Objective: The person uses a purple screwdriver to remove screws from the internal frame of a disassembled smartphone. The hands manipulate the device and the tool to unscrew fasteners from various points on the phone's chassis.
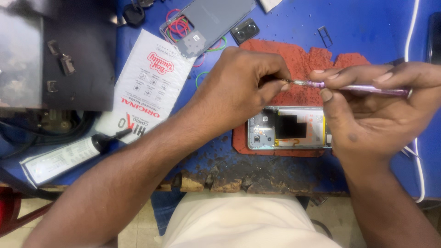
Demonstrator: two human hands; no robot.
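An opened phone [287, 127] with its back off lies on a worn red mat [303, 64], its circuit board and battery showing. My right hand [367, 110] holds a thin purple screwdriver [358, 88] level above the phone, tip pointing left. My left hand [239, 87] pinches the screwdriver's metal tip [289, 82] between thumb and forefinger. Whether a screw sits at the tip is too small to tell.
On the blue bench, a grey phone back cover [211, 20] with coloured rubber bands [178, 26] lies at the top, a camera module piece [245, 30] and a SIM tray [325, 36] beside it. A white packet [147, 82] and glue tube [69, 154] lie left. A white cable [415, 151] runs right. The bench's front edge [220, 181] is chipped.
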